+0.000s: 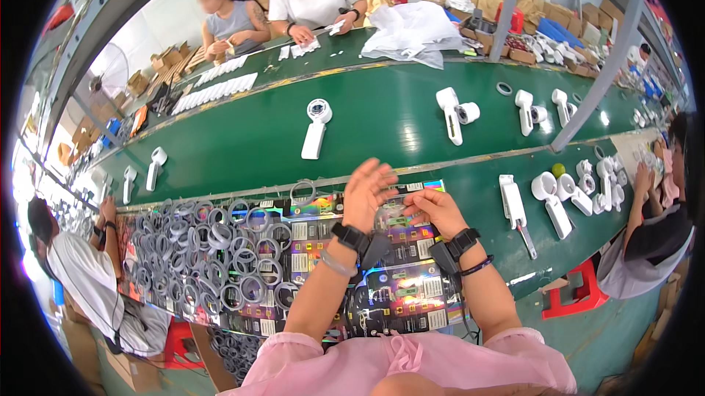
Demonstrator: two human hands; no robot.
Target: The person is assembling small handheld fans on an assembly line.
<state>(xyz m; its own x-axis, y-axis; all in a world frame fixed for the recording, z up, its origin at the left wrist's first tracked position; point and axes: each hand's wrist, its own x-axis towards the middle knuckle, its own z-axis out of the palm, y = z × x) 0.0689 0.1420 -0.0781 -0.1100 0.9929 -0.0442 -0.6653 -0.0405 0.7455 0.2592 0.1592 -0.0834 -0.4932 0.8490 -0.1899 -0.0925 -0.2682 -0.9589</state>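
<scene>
My left hand (pixel 366 194) is raised over the near edge of the bench with its fingers stretched out and apart. Just to its right, my right hand (pixel 438 210) has thumb and fingers curled together; what they pinch, if anything, is too small to make out. A faint see-through round piece (pixel 389 214) shows between the two hands, and I cannot tell which hand touches it. Under my forearms lies a shiny printed sheet (pixel 411 278). Many grey rings (pixel 213 234) are heaped on its left part, and a single ring (pixel 302 192) lies close to my left hand.
Across the green conveyor belt (pixel 382 120) stand white handheld fans (pixel 314 129), spaced apart. More white fan bodies (pixel 547 194) lie on the right bench. Co-workers sit at far, left and right. A metal post (pixel 606 58) rises at right; red stools (pixel 576 293) stand below.
</scene>
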